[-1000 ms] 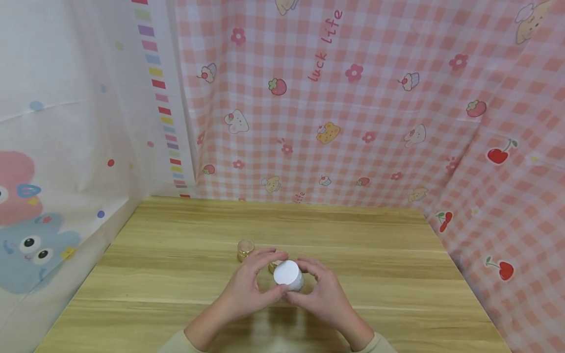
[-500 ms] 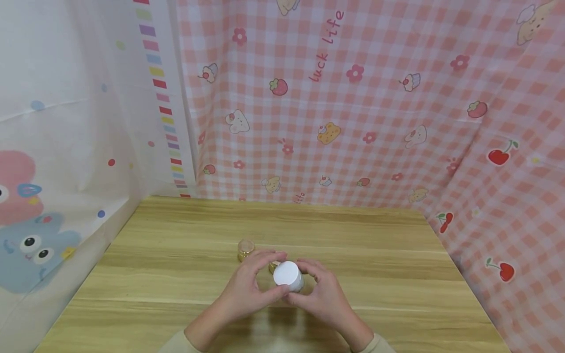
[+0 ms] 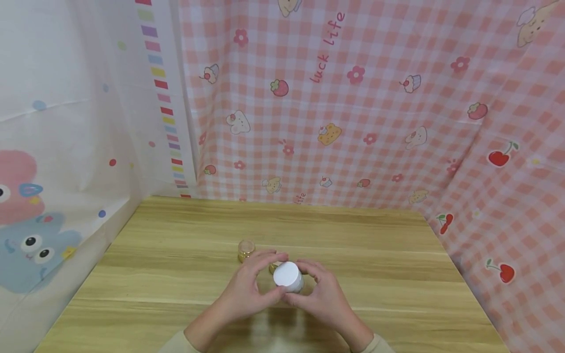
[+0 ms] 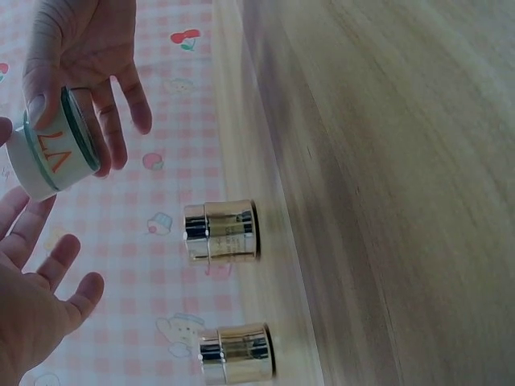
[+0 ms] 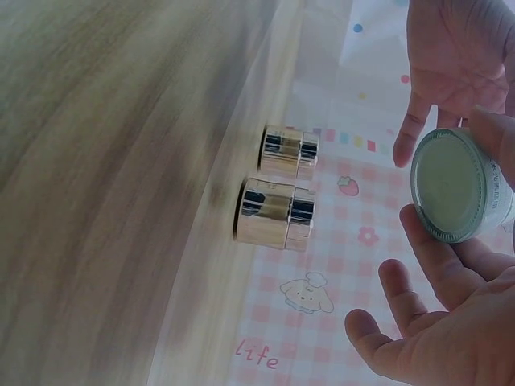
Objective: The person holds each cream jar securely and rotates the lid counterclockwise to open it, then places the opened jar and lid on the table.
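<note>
Both hands hold a small cosmetic jar (image 3: 288,276) above the table, tilted, its plain white top towards the head camera. My left hand (image 3: 249,287) grips its left side between thumb and fingers. My right hand (image 3: 325,294) does the same from the right, and the two thumbs meet at the near edge. In the left wrist view, the jar (image 4: 58,151) shows orange lettering and green bands. Its pale green round base (image 5: 449,185) faces the right wrist camera. Just beyond the hands stand two gold jars, the left one (image 3: 245,250) in plain sight, the right one (image 3: 273,267) mostly hidden.
The wood-grain table (image 3: 375,255) is bounded at the back and right by a pink checked cloth (image 3: 335,98). A white printed cloth (image 3: 79,127) hangs along the left side.
</note>
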{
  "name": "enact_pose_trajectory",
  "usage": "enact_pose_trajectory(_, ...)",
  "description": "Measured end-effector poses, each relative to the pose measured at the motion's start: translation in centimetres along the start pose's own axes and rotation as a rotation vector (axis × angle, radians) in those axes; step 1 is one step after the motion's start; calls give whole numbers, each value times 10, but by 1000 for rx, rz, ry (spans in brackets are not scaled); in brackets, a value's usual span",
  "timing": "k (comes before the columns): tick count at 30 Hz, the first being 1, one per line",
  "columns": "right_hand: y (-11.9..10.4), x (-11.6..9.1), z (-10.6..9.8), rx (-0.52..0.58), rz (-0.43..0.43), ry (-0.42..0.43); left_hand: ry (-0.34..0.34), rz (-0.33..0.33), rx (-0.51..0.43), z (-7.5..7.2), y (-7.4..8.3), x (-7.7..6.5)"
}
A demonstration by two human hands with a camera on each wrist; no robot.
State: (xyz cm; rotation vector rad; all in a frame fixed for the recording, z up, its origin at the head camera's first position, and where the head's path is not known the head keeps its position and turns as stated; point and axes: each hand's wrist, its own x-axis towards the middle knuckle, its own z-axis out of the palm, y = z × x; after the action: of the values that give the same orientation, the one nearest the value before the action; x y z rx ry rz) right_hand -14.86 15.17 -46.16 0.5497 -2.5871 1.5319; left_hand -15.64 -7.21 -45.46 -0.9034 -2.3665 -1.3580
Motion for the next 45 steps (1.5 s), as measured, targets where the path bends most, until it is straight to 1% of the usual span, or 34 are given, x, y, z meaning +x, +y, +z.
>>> enact_pose_trajectory(6, 0, -1, 0, -7, 17, -4, -10, -15, -16, 0, 2, 0)
enact_pose_trajectory(12, 1, -1, -1, -12, 16, -12, -8, -12, -21, 0, 4, 0)
enact_pose_trajectory(20, 1, -2, -1, -13, 2, -17, -5, -55, -19, 0, 4, -1)
enact_pose_trajectory(24, 0, -1, 0, -21, 11, -3, -9, -40, -10, 0, 2, -1)
enact_pose_trajectory(29, 1, -1, 0, -24, -6, -2, -5, -8, 6, 0, 1, -3)
enact_pose_trajectory(36, 1, -1, 1, -13, -2, -13, -3, 24, -6, 0, 0, -3)
enact_pose_trajectory(42, -1, -2, 0, -3, 19, -14, -2, 14, -6, 1, -1, -3)
enact_pose_trajectory(45, -1, -2, 0, -2, 14, -21, 0, 14, -7, 1, -1, -3)
